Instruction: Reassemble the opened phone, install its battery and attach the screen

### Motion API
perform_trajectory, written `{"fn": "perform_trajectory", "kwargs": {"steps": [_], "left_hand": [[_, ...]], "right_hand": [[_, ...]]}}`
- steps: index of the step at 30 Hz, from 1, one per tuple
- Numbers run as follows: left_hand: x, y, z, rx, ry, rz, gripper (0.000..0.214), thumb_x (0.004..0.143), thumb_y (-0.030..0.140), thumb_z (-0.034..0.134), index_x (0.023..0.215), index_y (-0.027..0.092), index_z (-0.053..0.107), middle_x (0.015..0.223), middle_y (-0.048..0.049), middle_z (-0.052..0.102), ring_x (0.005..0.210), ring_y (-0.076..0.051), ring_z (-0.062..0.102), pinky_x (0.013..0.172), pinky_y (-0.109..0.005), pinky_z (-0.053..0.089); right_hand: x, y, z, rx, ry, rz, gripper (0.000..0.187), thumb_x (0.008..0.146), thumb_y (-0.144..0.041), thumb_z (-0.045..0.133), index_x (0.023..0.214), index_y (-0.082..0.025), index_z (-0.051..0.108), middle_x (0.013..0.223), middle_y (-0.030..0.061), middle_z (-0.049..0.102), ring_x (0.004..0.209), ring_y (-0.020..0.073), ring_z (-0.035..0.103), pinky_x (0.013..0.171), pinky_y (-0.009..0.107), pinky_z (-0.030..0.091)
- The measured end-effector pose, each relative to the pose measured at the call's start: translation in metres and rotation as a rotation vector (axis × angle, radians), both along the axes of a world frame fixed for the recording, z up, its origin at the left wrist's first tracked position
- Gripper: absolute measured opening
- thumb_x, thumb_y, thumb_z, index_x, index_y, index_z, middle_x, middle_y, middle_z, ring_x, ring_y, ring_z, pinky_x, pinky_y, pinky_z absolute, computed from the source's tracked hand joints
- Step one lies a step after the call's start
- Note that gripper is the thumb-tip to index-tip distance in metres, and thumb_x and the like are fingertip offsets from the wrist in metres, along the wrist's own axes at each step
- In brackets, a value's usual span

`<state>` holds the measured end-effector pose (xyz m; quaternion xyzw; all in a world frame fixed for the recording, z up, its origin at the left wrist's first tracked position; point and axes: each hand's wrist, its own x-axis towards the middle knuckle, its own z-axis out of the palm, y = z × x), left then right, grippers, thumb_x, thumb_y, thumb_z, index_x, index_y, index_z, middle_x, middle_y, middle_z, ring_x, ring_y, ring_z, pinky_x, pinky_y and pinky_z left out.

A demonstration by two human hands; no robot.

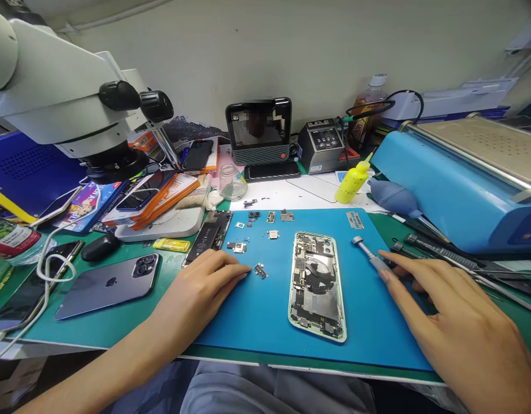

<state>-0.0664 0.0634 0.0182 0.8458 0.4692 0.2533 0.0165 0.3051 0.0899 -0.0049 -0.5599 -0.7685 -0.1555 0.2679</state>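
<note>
My left hand (211, 282) rests on the blue mat (265, 310), its fingers curled close together. Whatever may be between them is hidden. Just beyond its fingertips lies a small dark metal bracket (260, 270). My right hand (455, 316) has its thumb and forefinger closed around the grey handle of a screwdriver (369, 252) with a round end cap. Between the hands lies an opened phone housing (317, 284), pale green at the rim, with inner parts and a black coil exposed. A removed phone screen (209, 237) lies beyond my left hand.
Small phone parts (272, 234) lie across the mat's far side. A dark phone (110, 286) and a microscope (75, 92) stand to the left. A yellow bottle (354, 181), a blue air blower (392, 195), tweezers (502, 287) and a blue machine (446, 190) are to the right.
</note>
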Motion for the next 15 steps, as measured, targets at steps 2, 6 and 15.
{"fn": "perform_trajectory", "kwargs": {"steps": [2, 6, 15], "left_hand": [[-0.001, 0.002, 0.003, -0.007, -0.002, -0.006, 0.019, 0.114, 0.018, 0.058, 0.123, 0.022, 0.074, 0.111, -0.0023, 0.078, 0.096, -0.016, 0.073, 0.086, -0.028, 0.056], [0.0, 0.012, 0.01, -0.009, 0.009, -0.023, 0.014, 0.112, 0.02, 0.063, 0.116, 0.023, 0.076, 0.109, -0.0006, 0.078, 0.097, -0.015, 0.074, 0.087, -0.027, 0.056], [0.018, 0.027, 0.012, 0.101, 0.164, -0.105, 0.023, 0.114, 0.028, 0.059, 0.102, 0.02, 0.078, 0.1, -0.0035, 0.076, 0.082, -0.021, 0.061, 0.073, -0.036, 0.048]], "right_hand": [[0.001, 0.001, -0.001, 0.006, 0.002, 0.012, 0.059, 0.117, -0.06, 0.029, 0.13, -0.02, 0.071, 0.117, 0.008, 0.077, 0.111, 0.0309, 0.073, 0.091, 0.042, 0.052], [0.003, 0.002, -0.005, 0.02, -0.006, 0.001, 0.062, 0.116, -0.065, 0.029, 0.127, -0.021, 0.072, 0.115, 0.0073, 0.077, 0.109, 0.0312, 0.074, 0.09, 0.042, 0.052], [0.004, 0.006, -0.009, 0.033, 0.024, -0.011, 0.062, 0.113, -0.07, 0.031, 0.128, -0.026, 0.072, 0.117, 0.006, 0.079, 0.11, 0.0329, 0.075, 0.089, 0.044, 0.054]]}}
